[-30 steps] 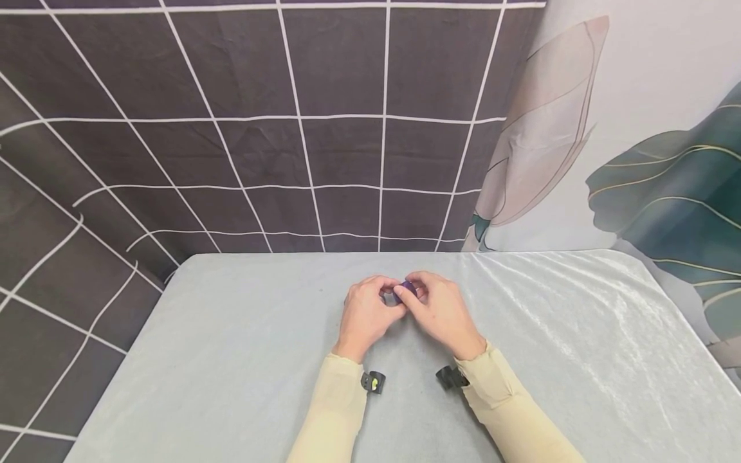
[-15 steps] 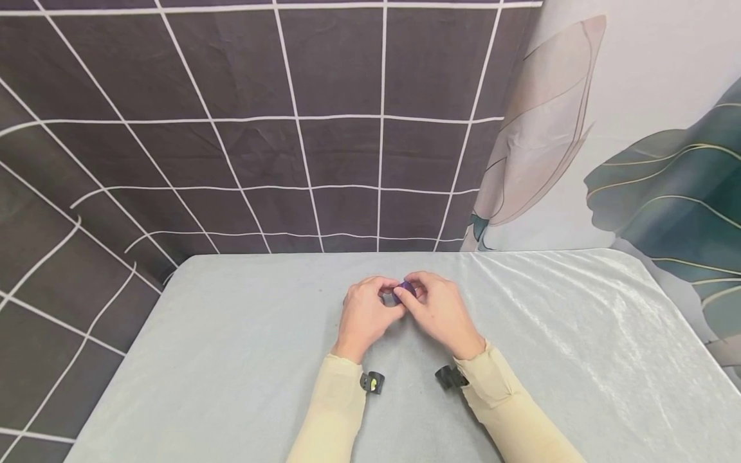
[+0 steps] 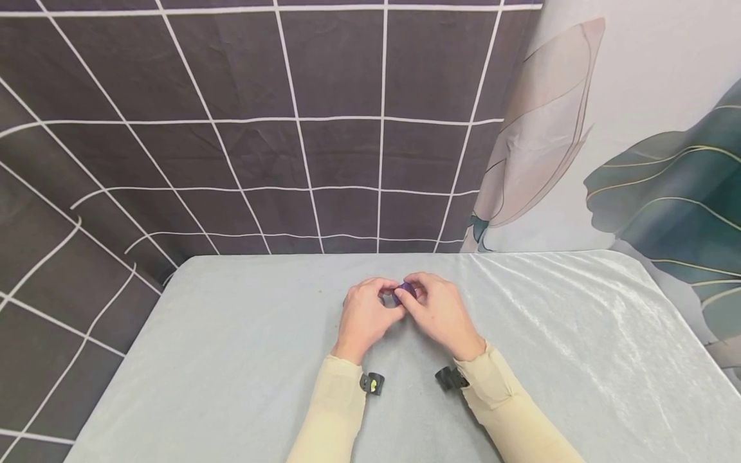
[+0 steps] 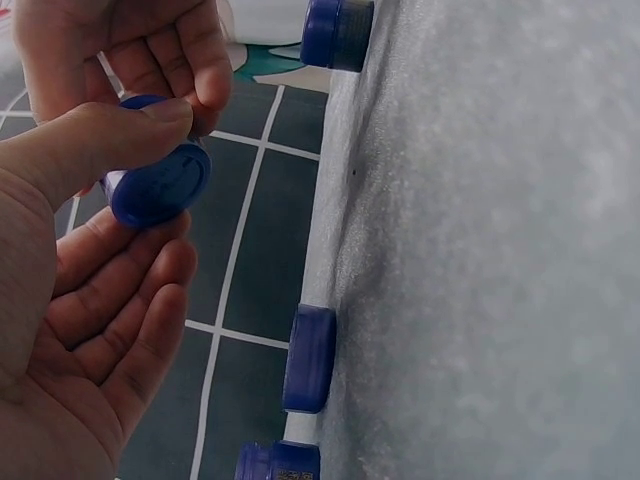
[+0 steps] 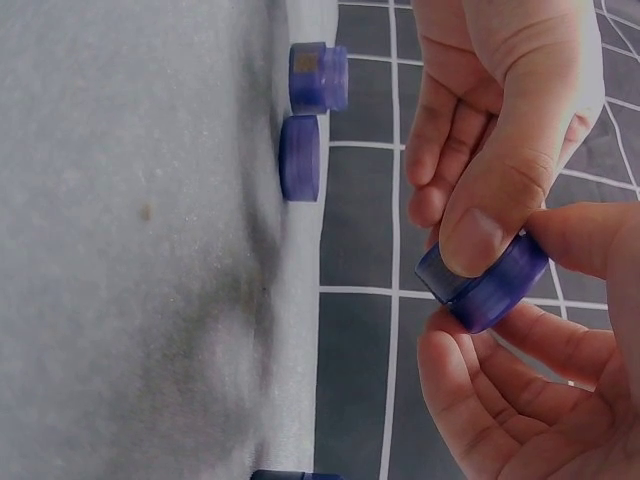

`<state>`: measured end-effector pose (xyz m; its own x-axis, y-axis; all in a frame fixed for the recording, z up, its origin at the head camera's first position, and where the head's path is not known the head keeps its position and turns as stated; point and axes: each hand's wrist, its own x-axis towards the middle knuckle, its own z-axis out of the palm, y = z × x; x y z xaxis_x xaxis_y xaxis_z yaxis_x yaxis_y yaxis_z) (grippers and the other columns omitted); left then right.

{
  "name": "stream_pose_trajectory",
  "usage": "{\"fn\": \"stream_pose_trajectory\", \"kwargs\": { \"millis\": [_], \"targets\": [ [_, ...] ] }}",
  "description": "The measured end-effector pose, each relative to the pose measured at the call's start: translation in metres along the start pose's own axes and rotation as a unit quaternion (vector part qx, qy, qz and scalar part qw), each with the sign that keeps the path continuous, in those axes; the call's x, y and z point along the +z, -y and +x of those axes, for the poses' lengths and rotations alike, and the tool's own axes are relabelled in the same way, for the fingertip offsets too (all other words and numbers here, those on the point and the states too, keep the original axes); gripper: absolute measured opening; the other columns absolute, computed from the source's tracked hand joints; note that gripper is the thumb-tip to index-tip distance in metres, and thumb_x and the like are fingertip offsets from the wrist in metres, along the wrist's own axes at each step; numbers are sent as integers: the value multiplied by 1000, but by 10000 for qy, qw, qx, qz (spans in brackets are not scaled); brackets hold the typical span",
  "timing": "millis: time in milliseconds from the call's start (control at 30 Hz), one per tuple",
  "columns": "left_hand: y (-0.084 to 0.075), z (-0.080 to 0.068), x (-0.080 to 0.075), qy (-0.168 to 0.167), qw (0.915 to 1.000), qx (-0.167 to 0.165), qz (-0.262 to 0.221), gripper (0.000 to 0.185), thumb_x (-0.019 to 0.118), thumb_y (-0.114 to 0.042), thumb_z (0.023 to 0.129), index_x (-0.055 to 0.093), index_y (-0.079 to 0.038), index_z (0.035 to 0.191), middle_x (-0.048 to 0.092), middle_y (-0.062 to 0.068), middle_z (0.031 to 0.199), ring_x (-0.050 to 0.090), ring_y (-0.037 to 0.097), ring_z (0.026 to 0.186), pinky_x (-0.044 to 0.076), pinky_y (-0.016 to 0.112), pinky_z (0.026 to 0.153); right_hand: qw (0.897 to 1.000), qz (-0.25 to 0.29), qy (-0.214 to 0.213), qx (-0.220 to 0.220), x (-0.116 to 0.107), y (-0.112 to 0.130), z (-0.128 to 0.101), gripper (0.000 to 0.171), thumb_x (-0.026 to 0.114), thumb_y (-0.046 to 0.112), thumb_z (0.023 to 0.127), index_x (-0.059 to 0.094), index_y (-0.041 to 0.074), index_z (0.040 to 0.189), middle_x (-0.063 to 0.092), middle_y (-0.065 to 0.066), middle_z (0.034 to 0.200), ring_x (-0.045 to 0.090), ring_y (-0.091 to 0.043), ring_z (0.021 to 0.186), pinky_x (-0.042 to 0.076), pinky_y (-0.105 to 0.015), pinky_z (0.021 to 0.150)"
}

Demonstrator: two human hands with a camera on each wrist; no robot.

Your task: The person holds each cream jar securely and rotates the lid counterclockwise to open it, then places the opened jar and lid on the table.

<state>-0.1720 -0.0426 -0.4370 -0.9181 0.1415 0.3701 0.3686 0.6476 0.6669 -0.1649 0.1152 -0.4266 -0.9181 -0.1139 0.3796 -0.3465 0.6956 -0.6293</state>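
A small round blue-violet plastic jar (image 3: 404, 293) is between my two hands over the table. In the right wrist view, a seam runs between two parts of this jar (image 5: 505, 288). My left hand (image 3: 367, 313) grips one part, its thumb (image 4: 140, 130) lying across the side. My right hand (image 3: 442, 313) pinches the other part between thumb and fingers. In the left wrist view the jar's round end (image 4: 165, 190) faces the camera. The fingers hide much of the jar in the head view.
On the pale velvet-covered table (image 3: 231, 360) an open jar with a threaded neck (image 5: 318, 78) stands beside a blue lid (image 5: 300, 158). Another blue jar (image 4: 338, 32) is farther right. A dark grid-patterned cloth (image 3: 341, 154) hangs behind the table.
Both hands keep almost the same place and grip on the jar. The head view shifts only very slightly.
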Motion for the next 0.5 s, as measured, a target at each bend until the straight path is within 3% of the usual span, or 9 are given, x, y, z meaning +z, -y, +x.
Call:
{"fn": "stream_pose_trajectory", "kwargs": {
  "millis": [500],
  "targets": [
    [0, 0, 0, 0, 10000, 3, -7, 31, 85, -24, 73, 78, -13, 102, 75, -3, 95, 71, 16, 85, 52, 35, 80, 9999, 37, -13, -129, 0, 0, 0, 26, 72, 25, 90, 72, 4, 105, 66, -2, 84, 62, -16, 73, 50, -34, 67]
  ]
}}
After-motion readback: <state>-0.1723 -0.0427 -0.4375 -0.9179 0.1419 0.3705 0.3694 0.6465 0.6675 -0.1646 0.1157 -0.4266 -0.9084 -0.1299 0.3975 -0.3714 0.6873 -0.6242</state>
